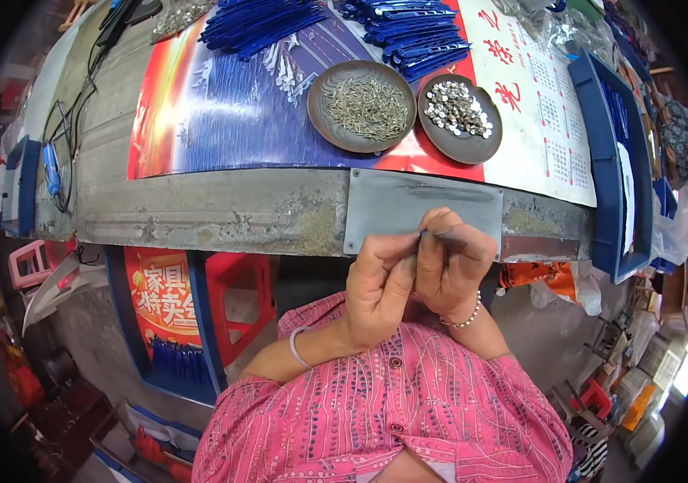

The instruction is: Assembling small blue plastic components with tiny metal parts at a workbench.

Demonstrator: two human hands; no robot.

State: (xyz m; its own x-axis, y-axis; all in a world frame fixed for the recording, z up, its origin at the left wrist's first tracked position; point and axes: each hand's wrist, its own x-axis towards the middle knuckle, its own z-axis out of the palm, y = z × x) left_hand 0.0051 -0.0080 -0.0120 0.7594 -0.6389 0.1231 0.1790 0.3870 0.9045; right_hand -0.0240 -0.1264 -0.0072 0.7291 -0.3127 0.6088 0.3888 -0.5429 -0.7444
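My left hand (378, 282) and my right hand (455, 266) meet in front of my chest, just off the near edge of the worktable. Both are closed, with thumbs and fingertips pinched together. A tiny dark blue bit shows between the fingertips; the rest of it is hidden, so its kind cannot be told. Beyond the hands, a round brown plate (317, 121) bears many thin metal pins. Touching its right side, a smaller brown dish (492, 145) holds small shiny round metal pieces. Farther back lie two piles of slim blue pieces, a left pile (259, 26) and a right pile (416, 36).
A printed poster (223, 129) covers much of the worktable (223, 209). A grey metal plate (384, 205) is fixed at its near edge. Blue trays stand right (601, 161) and lower left (211, 338). A red stool (239, 290) is beneath; a blue-handled corded tool (52, 169) lies left.
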